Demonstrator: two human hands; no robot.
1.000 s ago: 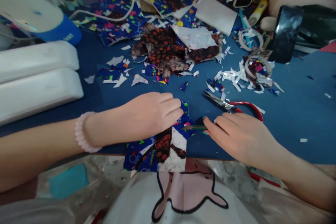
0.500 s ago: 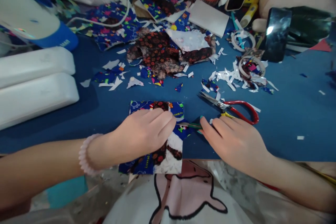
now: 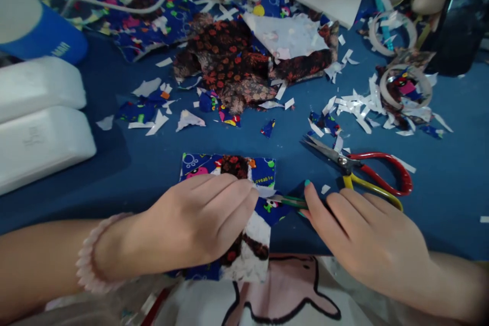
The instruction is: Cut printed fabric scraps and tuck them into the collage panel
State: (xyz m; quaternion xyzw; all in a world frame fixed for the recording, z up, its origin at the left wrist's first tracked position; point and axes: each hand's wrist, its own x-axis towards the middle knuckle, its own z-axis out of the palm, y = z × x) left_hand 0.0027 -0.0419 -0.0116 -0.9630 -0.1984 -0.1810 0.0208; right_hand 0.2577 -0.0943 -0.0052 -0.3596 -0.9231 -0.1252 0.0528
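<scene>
A green tool is gripped in the right hand, the left hand cannot be judged for grip, and the patchwork could be nicked by a slipping tip.

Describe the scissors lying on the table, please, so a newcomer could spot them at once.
On the blue table, find the right hand. Just beyond it lie the scissors, tips pointing left. One red handle and one yellow handle set them apart from the pale scraps nearby.
</scene>
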